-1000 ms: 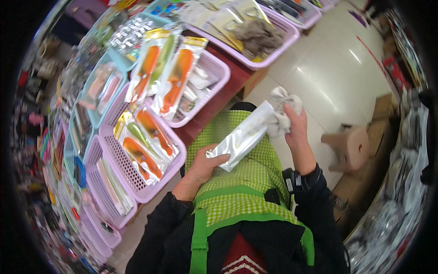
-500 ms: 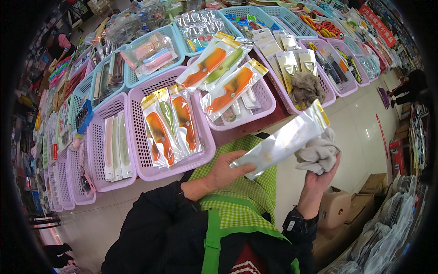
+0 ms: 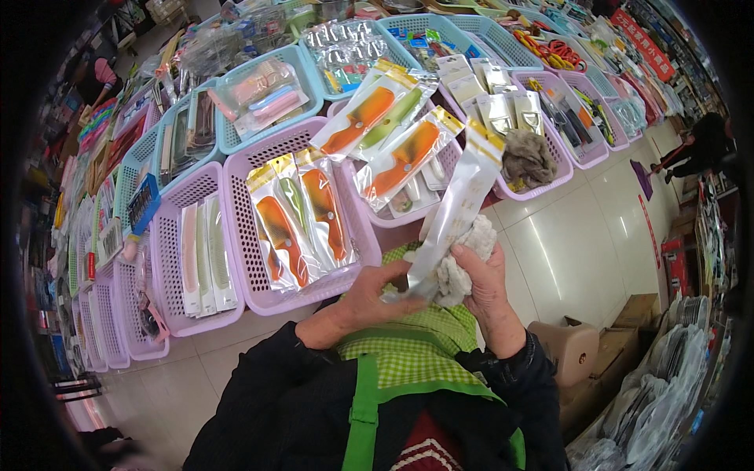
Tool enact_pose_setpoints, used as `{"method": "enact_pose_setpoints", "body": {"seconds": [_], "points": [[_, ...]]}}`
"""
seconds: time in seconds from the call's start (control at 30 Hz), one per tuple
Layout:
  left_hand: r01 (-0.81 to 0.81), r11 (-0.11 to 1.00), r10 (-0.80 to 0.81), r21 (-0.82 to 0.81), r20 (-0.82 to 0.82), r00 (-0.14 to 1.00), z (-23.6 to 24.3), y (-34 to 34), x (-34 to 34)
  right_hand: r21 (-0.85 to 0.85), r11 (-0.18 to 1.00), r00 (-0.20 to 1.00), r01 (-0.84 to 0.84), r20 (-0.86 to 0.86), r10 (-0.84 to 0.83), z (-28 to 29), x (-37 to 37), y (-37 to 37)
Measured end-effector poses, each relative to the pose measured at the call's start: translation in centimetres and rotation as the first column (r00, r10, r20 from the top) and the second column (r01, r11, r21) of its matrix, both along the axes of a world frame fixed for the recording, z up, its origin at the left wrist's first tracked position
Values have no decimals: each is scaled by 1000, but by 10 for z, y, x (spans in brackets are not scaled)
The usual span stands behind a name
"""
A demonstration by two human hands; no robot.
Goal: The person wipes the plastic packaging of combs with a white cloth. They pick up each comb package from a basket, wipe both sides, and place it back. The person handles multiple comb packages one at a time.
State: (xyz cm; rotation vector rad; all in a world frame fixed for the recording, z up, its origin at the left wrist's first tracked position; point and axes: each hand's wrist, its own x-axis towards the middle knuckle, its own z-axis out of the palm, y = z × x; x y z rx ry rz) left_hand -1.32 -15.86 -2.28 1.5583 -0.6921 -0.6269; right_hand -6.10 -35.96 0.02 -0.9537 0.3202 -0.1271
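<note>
My left hand (image 3: 367,302) grips the lower end of a silvery flat package (image 3: 463,188), which stands tilted upward toward the right. My right hand (image 3: 487,290) is wrapped round a pale grey cloth (image 3: 475,235) pressed beside and behind the package. Beyond them, a lilac basket (image 3: 239,267) holds packs with orange and green knife-like items (image 3: 283,235). More of these packs (image 3: 400,161) lie across another lilac basket to its right.
Rows of blue baskets (image 3: 224,137) and lilac baskets (image 3: 161,306) cover the display. A grey-brown cloth (image 3: 526,157) sits in one. At right are a person (image 3: 699,149) with a long-handled tool, a plastic stool (image 3: 561,349), cardboard (image 3: 635,310) and wrapped stock (image 3: 667,369).
The view has swung to take in more of the display. The package has turned more upright, and my right hand has brought the pale cloth leftward against it.
</note>
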Motion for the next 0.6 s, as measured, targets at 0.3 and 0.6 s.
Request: {"method": "enact_pose_setpoints", "body": {"seconds": [0.3, 0.6], "points": [[-214, 945, 114, -249, -361, 926, 18, 21, 26, -552, 802, 970, -228, -58, 236, 7, -5, 13], [-362, 901, 237, -241, -425, 874, 3, 27, 31, -700, 682, 966, -214, -48, 254, 31, 10, 30]]}}
